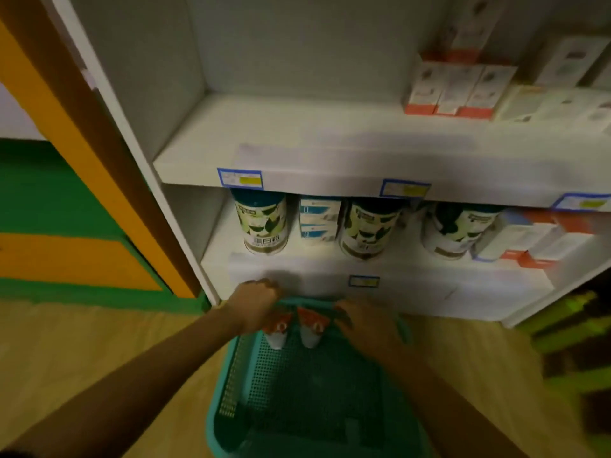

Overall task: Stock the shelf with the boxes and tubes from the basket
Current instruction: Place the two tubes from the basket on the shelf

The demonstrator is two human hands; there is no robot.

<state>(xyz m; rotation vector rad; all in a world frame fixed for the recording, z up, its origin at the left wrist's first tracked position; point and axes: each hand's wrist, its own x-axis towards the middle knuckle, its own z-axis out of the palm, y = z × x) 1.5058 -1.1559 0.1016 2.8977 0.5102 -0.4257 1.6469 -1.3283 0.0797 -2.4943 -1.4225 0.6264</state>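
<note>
A teal mesh basket (231, 375) stands on the floor in front of the white shelf unit (297, 137). Both my hands reach into its far end. My left hand (256, 305) is closed around a white and orange tube (277, 330). My right hand (363, 320) holds a second white and orange tube (310, 327). The two tubes hang side by side, caps down, just above the basket floor. The rest of the basket looks dark, and I cannot make out other items in it.
The upper shelf board holds white and orange boxes (449, 90) at the right, with bare board on the left. Below stand several green-patterned cans (264, 226), blue boxes (319, 219) and more boxes (529, 239). An orange-brown post (99, 143) stands to the left.
</note>
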